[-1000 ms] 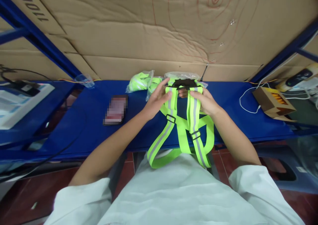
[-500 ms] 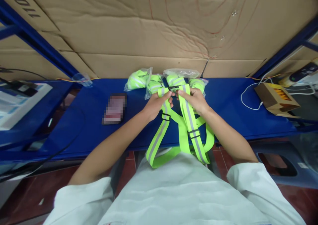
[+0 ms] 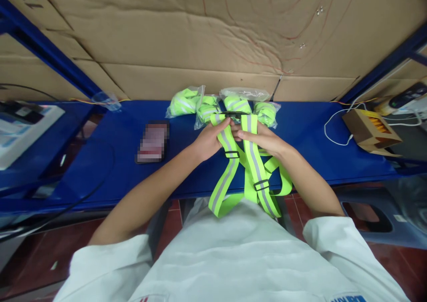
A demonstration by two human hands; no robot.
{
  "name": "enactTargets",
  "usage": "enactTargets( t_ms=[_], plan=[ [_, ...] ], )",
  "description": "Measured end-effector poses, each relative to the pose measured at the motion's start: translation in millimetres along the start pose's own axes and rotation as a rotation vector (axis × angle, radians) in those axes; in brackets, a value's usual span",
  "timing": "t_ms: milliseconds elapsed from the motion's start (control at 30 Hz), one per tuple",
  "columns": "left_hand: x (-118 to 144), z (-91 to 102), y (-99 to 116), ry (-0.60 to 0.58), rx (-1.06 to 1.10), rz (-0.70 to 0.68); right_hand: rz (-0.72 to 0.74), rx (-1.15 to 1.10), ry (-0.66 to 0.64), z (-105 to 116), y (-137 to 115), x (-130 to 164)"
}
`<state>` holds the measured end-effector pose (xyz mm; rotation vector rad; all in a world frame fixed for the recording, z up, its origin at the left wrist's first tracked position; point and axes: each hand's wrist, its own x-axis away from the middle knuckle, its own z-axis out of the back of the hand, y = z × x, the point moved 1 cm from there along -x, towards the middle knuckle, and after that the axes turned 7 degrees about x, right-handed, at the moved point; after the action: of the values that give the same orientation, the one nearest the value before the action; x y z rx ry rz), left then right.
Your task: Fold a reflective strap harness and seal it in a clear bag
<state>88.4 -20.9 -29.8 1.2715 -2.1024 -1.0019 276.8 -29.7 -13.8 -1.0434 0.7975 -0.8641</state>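
Here, your left hand (image 3: 208,141) and right hand (image 3: 265,139) meet over the middle of the blue shelf (image 3: 300,155), both closed on the top end of a neon yellow strap vest (image 3: 248,166). Your left hand pinches the left band between thumb and fingers; your right hand grips the right band the same way, thumb on top. The 2 hands nearly touch at the fingertips. The 2 bands, each with a grey stripe down the middle, run from your hands toward 6 o'clock, cross the shelf's front edge and hang down to your white shirt (image 3: 247,257). A black slider (image 3: 231,154) sits on the left band, another (image 3: 261,185) lower on the right band. A black buckle (image 3: 233,114) shows at the top of the bands, just past your fingers at 12 o'clock.

Just behind it, at 12 o'clock, lie 4 bagged vests (image 3: 220,105) in a row against the cardboard wall (image 3: 200,48). At 9 o'clock from your left hand, well apart, lies a phone (image 3: 152,142). Toward 3 o'clock, a white cable (image 3: 333,130) loops beside a small brown box (image 3: 370,133).
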Motion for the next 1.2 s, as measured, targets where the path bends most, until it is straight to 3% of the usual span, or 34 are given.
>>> enactTargets(
  t_ms=[133, 233, 333, 433, 633, 800, 933, 1000, 1100, 1200],
  plan=[
    [1.6, -3.8, 1.7, -0.042, 0.058, 0.042, -0.070, -0.190, -0.041, -0.8, -0.9, 1.1],
    [0.0, -2.6, 1.3, -0.073, 0.088, 0.022, -0.056, -0.178, 0.144, 1.6, 3.6, -1.0],
    [-2.4, 0.7, -2.0, -0.064, 0.032, -0.015, 0.046, 0.043, 0.369, 3.7, 6.3, -2.8],
    [-3.4, 1.6, -6.3, -0.014, -0.097, -0.113, 0.070, 0.138, 0.449, 2.6, 8.9, -4.0],
    [0.9, -1.9, -17.5, 0.094, -0.361, -0.242, -0.081, -0.224, 0.331, -6.6, 16.5, -5.2],
    [5.4, -2.9, -29.8, 0.198, -0.388, -0.217, -0.100, -0.278, 0.227, -15.5, 19.4, -4.3],
    [4.1, 0.7, -30.8, 0.229, -0.335, -0.184, -0.041, -0.066, 0.112, -13.4, 22.1, -6.1],
    [2.6, 4.5, -27.7, 0.233, -0.358, -0.171, 0.058, 0.113, 0.148, -6.9, 20.3, -6.6],
    [2.2, 7.2, -22.4, 0.126, -0.459, -0.147, 0.265, 0.336, 0.289, 6.8, 11.7, -4.5],
    [5.4, 2.6, -19.9, -0.013, -0.443, -0.109, 0.370, 0.486, 0.258, 16.0, 2.3, -0.5]
  ],
)
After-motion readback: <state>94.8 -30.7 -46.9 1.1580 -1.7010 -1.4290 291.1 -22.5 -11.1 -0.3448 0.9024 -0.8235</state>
